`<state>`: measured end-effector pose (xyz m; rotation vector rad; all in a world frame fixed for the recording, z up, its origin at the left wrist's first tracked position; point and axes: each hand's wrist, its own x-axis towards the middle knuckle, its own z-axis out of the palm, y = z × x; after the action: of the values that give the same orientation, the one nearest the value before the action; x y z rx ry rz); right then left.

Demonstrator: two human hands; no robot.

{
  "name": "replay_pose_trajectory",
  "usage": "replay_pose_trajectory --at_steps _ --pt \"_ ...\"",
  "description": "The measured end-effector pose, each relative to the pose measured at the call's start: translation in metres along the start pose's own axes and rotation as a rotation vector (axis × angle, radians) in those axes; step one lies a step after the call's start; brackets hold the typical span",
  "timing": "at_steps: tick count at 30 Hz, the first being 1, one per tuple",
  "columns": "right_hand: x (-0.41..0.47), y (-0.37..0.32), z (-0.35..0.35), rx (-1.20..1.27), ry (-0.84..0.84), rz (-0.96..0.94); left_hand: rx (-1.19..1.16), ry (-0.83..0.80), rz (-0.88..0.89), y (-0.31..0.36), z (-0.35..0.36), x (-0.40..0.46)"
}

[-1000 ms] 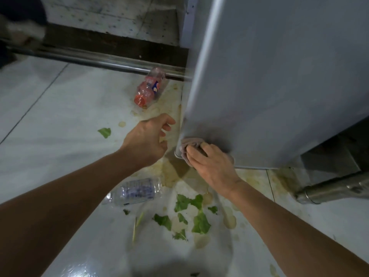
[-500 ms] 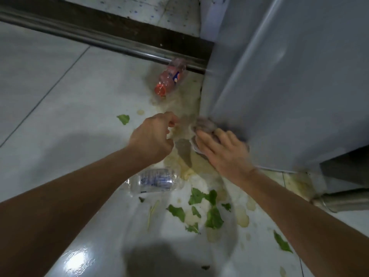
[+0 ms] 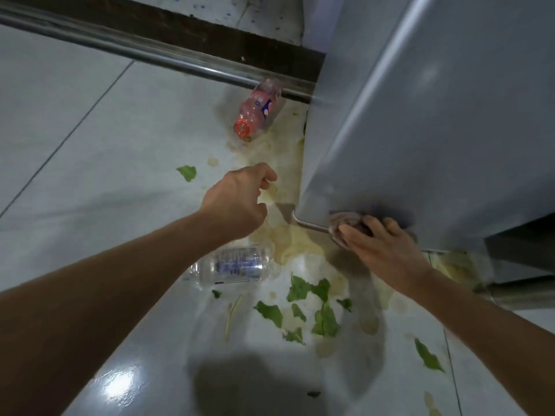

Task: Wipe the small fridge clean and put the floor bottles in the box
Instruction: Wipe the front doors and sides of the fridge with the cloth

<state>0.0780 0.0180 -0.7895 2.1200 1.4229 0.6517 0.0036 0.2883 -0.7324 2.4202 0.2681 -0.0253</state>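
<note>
Right hand point(image 3: 387, 250) has slid the cloth point(image 3: 345, 225) along the fridge's bottom edge, away from the corner it covered half a second ago; left hand point(image 3: 237, 202) has barely shifted.

Right fingers point(image 3: 375, 225) lie spread and nearly straight, pressing the grey cloth flat against the low rim of the small fridge point(image 3: 420, 130). Cloth bunched under and ahead of the fingertips.

Left fingers point(image 3: 267, 177) loosely curled, holding nothing, hanging above the floor point(image 3: 90, 145) just left of the fridge corner.

Red-capped bottle point(image 3: 258, 111) lies on its side beyond the left fingers, against the metal rail point(image 3: 135, 51). Clear bottle point(image 3: 231, 267) lies on its side below the left wrist, near side of both hands.

Yellowish spill point(image 3: 288, 241) spreads between the two hands and up along the fridge corner. Torn green leaves point(image 3: 312, 307) scattered on the floor below the right fingers, one scrap point(image 3: 186, 172) left of the left hand.
</note>
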Motion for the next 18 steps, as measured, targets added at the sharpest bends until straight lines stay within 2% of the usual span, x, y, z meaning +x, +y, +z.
replay_pose_trajectory --at_steps 4,6,10,15,18 --pt "0.026 -0.019 0.001 0.018 -0.106 -0.01 -0.009 -0.032 0.01 0.008 0.011 0.006" --pt "0.049 -0.032 0.002 0.048 -0.072 -0.075 -0.022 -0.035 0.032 0.014 0.015 0.009" --pt "0.067 -0.047 0.01 -0.011 -0.15 -0.189 -0.018 -0.026 0.064 0.022 0.019 0.012" --pt "0.014 -0.017 0.016 -0.038 -0.268 -0.19 -0.022 0.01 0.089 0.035 0.029 0.019" --pt "-0.036 0.016 0.017 -0.053 -0.257 -0.031 -0.033 0.051 0.038 0.047 0.04 0.025"
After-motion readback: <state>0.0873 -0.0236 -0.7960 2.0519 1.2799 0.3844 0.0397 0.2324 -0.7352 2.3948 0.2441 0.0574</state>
